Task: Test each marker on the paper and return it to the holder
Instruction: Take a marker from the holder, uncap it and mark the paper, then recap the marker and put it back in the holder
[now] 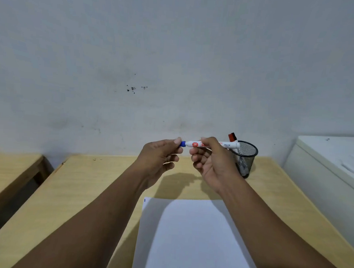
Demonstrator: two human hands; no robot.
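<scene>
I hold a white marker (225,145) level in the air above the table. My right hand (209,158) grips its white barrel. My left hand (160,155) pinches the blue cap (183,144) at the marker's left end. A white sheet of paper (190,238) lies on the table below my arms, with a short blue mark (144,200) at its top left corner. A black mesh holder (246,156) stands at the back right, just behind my right hand, with a red-capped marker (232,136) sticking out of it.
The light wooden table (81,190) ends at a grey wall. A second wooden surface (5,175) sits to the left across a dark gap. A white cabinet or appliance (331,170) stands against the table's right side.
</scene>
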